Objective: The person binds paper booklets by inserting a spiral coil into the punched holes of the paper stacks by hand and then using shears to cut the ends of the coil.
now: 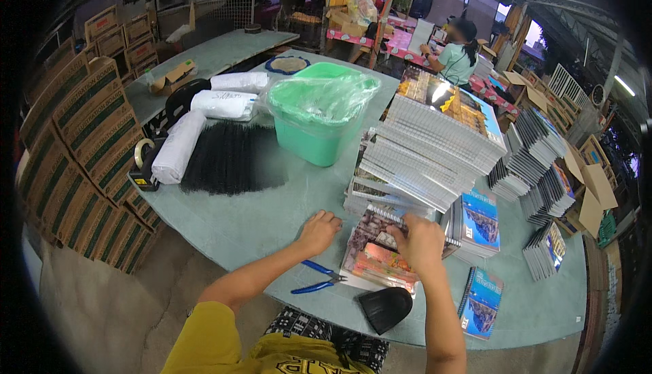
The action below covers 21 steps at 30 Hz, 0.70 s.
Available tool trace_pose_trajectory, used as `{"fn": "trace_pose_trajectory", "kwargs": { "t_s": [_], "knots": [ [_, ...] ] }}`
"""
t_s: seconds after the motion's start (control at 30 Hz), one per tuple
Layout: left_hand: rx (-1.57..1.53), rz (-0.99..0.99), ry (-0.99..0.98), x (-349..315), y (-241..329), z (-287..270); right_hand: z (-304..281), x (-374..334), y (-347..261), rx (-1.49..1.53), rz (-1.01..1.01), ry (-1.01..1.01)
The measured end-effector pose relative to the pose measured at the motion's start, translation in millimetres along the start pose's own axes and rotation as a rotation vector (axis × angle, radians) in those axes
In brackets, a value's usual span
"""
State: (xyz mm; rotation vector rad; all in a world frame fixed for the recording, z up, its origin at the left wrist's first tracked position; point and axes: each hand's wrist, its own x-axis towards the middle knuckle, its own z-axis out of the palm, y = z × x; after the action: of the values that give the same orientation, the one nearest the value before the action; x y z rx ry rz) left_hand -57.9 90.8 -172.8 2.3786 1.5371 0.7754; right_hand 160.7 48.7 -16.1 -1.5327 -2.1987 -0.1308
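Observation:
My right hand is closed on the coil-bound edge of a spiral notebook with a brown and orange picture cover, lying on the table in front of me. To the left of that notebook, my left hand rests on the tabletop with its fingers curled, and nothing shows in it. Blue-handled pliers lie with handles spread beside the notebook's near left corner. Just below the notebook is a black, rounded block-like object. A tall stack of spiral notebooks rises right behind my right hand.
Blue-covered notebooks and a single one are to the right. A green bin lined with plastic stands beyond my hands, near black thin strands and white wrapped rolls. Cartons rise left. A person sits far off.

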Motion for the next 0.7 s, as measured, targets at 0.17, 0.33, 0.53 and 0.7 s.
{"fn": "trace_pose_trajectory", "kwargs": {
  "t_s": [0.17, 0.33, 0.53, 0.7],
  "knots": [
    [-0.062, 0.112, 0.767, 73, 10, -134, 2, -14, -12, -0.07, 0.01, 0.088],
    [0.309, 0.175, 0.942, 130, 2, -201, 9, -13, -15, -0.058, -0.017, 0.162],
    [-0.147, 0.087, 0.028, -10, 28, -94, 15, -31, -10, -0.016, -0.068, 0.2],
    [0.116, 0.339, -0.298, -95, 40, -66, -36, -50, 36, 0.111, 0.042, 0.015]
  ]
}}
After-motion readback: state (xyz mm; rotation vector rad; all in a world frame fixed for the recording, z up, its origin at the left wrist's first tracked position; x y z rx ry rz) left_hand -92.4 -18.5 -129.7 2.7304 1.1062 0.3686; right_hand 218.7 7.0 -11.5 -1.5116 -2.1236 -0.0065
